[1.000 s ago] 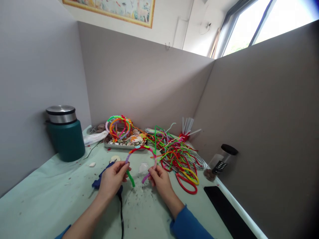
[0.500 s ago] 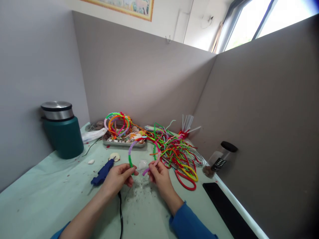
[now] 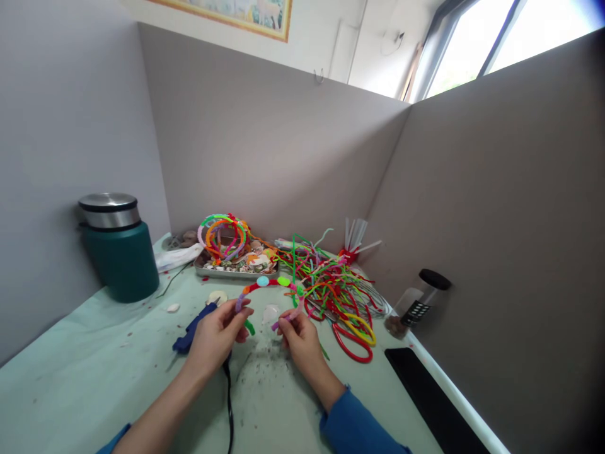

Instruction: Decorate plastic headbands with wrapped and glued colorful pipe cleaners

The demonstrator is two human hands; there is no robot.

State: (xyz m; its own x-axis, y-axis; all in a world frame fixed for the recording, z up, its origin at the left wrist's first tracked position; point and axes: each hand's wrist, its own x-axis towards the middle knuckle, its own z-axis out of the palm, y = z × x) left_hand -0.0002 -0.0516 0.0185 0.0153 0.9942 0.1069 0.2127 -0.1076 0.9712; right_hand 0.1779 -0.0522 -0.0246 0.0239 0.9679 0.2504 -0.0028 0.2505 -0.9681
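Note:
Both hands hold a headband wrapped in coloured pipe cleaners, its arch pointing away from me. A light blue disc and a yellow-green disc sit on the arch. My left hand pinches the purple stretch on the left side, with the green tip sticking out below the fingers. My right hand is closed on the pink and purple right end. Left of my left hand lies a blue glue gun, partly hidden by the hand.
A metal tray holds shells and several finished headbands. Loose pipe cleaners pile at the back right, near red-handled scissors. A teal flask stands left; a clear jar and black strip lie right.
The headband has tilted, so its arch is lower and the two discs now face me. My left hand has shifted slightly left and up, from the green tip to the purple stretch.

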